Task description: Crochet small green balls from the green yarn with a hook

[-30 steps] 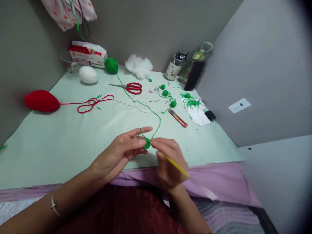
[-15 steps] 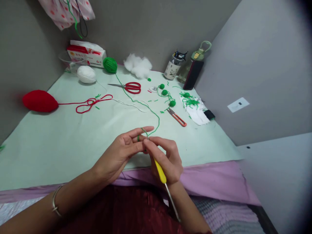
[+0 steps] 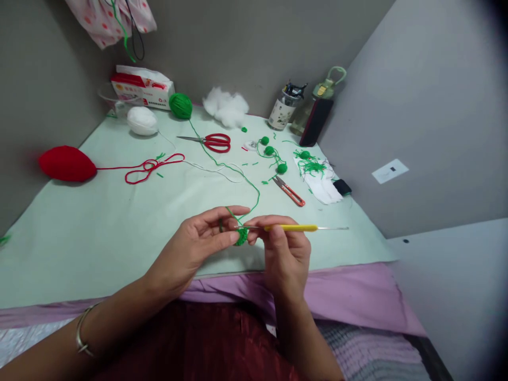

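Between thumb and fingers, my left hand (image 3: 202, 243) pinches a small green crocheted piece (image 3: 242, 236). Green yarn (image 3: 254, 203) passes over its raised index finger and runs back to a green yarn ball (image 3: 180, 106). My right hand (image 3: 288, 254) is closed around the yellow handle of a crochet hook (image 3: 291, 228). The hook lies nearly level, its thin tip at the top edge of the green piece, close to my left fingertips.
Red scissors (image 3: 216, 143), orange snips (image 3: 289, 191), white stuffing (image 3: 226, 107), a red yarn ball (image 3: 67, 164) and a white one (image 3: 142, 121) lie on the table. Small green balls (image 3: 281, 168) are at right. Behind stand a tissue box (image 3: 159, 92), pen cup (image 3: 282, 110) and bottle (image 3: 325, 89).
My right hand has turned and moved slightly right, swinging the hook from steeply slanted to nearly level. The green piece now shows between my hands.
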`<action>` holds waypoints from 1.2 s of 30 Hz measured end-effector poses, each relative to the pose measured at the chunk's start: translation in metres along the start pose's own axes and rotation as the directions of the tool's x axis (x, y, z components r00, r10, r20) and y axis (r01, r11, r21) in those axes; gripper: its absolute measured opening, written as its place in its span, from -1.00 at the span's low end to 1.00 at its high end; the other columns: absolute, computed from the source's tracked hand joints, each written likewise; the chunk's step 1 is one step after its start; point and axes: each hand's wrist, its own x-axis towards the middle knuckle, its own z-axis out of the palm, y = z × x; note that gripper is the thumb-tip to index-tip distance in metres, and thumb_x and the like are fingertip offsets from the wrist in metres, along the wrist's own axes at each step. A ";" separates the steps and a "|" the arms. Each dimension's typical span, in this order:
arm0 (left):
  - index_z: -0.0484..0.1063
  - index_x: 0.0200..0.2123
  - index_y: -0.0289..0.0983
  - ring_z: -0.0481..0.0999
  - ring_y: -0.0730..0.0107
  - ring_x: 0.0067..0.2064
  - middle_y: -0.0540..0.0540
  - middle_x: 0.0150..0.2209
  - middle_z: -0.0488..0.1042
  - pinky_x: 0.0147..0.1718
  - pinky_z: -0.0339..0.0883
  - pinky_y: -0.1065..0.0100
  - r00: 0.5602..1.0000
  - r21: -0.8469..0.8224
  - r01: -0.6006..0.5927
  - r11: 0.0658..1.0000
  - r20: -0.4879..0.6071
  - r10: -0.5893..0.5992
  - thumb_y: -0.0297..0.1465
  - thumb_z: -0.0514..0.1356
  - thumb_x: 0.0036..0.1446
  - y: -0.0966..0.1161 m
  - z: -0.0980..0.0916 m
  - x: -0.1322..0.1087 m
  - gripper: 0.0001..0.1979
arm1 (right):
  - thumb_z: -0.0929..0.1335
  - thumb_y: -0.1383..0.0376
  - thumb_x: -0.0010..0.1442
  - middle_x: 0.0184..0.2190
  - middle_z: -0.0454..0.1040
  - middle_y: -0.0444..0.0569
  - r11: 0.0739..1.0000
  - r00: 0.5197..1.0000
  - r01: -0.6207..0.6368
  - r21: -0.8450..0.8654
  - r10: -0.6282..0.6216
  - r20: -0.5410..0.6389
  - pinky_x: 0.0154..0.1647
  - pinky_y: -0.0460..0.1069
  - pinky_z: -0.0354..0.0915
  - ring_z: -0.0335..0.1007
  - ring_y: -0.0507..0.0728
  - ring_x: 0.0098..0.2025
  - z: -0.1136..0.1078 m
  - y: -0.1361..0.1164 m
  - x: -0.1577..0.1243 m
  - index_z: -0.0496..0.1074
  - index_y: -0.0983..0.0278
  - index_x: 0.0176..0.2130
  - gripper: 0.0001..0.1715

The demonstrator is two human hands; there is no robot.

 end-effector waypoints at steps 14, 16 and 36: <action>0.70 -0.06 -0.03 0.44 0.50 -0.21 0.05 -0.29 0.48 -0.14 0.34 0.50 0.995 0.087 -0.064 0.994 -0.069 0.070 -0.38 0.46 0.11 -0.003 -0.001 0.000 -0.70 | 0.31 0.39 0.43 -0.07 0.66 0.12 0.557 0.821 0.570 -0.604 -0.418 0.389 -0.09 0.03 0.60 0.63 0.16 -0.02 -0.003 -0.011 -0.012 0.49 0.27 0.03 -0.77; 0.69 -0.04 -0.01 0.46 0.52 -0.21 0.07 -0.30 0.48 -0.14 0.36 0.51 0.990 0.103 -0.080 0.991 -0.104 0.091 -0.41 0.46 0.10 -0.004 0.000 -0.001 -0.67 | 0.31 0.37 0.43 -0.05 0.66 0.14 0.486 0.797 0.599 -0.636 -0.431 0.422 -0.09 0.03 0.60 0.63 0.16 0.01 -0.003 -0.010 -0.013 0.48 0.26 0.04 -0.77; 0.67 0.02 -0.21 0.44 0.48 -0.27 -0.01 -0.32 0.52 -0.16 0.38 0.45 0.991 -0.174 0.127 0.977 -0.029 -0.134 -0.42 0.47 0.04 0.004 0.001 0.005 -0.58 | 0.26 0.39 0.45 -0.29 0.58 -0.05 0.881 0.961 0.260 -0.395 -0.274 0.023 -0.33 0.04 0.51 0.51 0.08 -0.34 0.003 -0.007 -0.005 0.56 0.19 -0.10 -0.72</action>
